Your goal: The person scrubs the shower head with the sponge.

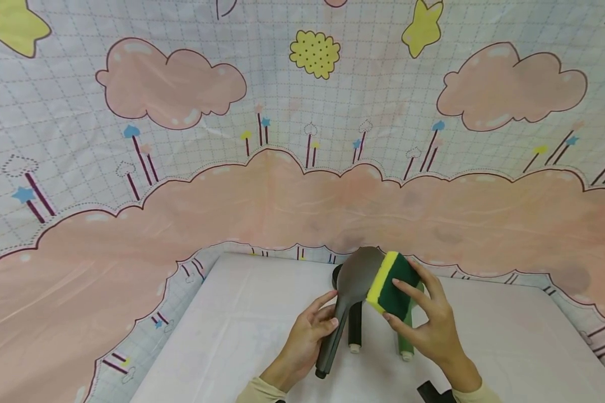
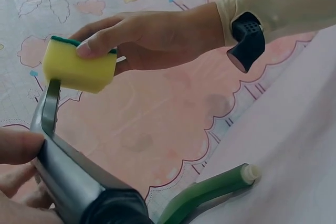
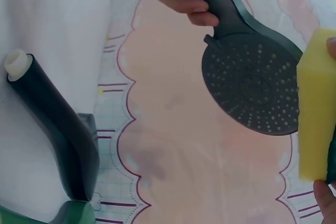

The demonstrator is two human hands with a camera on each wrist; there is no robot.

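My left hand (image 1: pixel 307 341) grips the handle of a dark grey shower head (image 1: pixel 355 274), which is raised above the white table. In the right wrist view its round, nozzle-dotted face (image 3: pixel 252 85) shows. My right hand (image 1: pixel 436 322) pinches a yellow and green sponge (image 1: pixel 394 284) between thumb and fingers. The sponge's yellow side is at the edge of the shower head, as the left wrist view shows. Beyond the hands lie a black shower head (image 3: pixel 58 129) and a green one (image 2: pixel 210 192), both partly hidden in the head view.
The white table (image 1: pixel 222 330) runs out to both sides of the hands. A cloth with pink clouds (image 1: pixel 181 84) hangs behind it and drapes around its edges. A black wrist device (image 2: pixel 247 40) sits on the right sleeve.
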